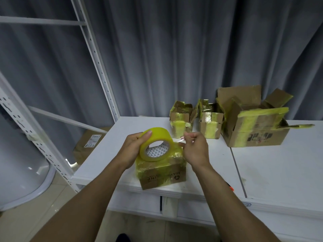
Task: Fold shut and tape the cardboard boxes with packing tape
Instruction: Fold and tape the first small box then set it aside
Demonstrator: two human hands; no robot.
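Grey curtain [174, 49] closes off the background, with a white shelving rack [97, 67] standing at the left; a white bench [271, 172] carries all the work.

1. Large box [253, 130]: stands at the rear edge, right of centre; its flaps are raised and edged with old yellow tape; its contents cannot be made out.
2. Small box [180, 119] and second small box [210, 124]: stand side by side at the rear edge, just beside the large box; both tops are open; nothing inside is visible.
3. Closed box [162, 173]: sits at the front edge, flaps folded down and top wrapped in yellow film; contents are hidden. It is probably light; the cardboard is stiff but will crush at the corners, and the filmed faces are likely slick; hold it by the bare side walls.
4. Tape roll [157, 133]: held just above the closed box. It is likely light, with a rigid core and a smooth outer wind; grip across the rim or through the core.
5. Left hand [131, 149]: fingers curl over the roll's rim and grasp it.
6. Right hand [194, 147]: thumb and forefinger pinch the free end [178, 141]; the film is thin, limp and sticky on one face, so keep it taut to prevent folding.
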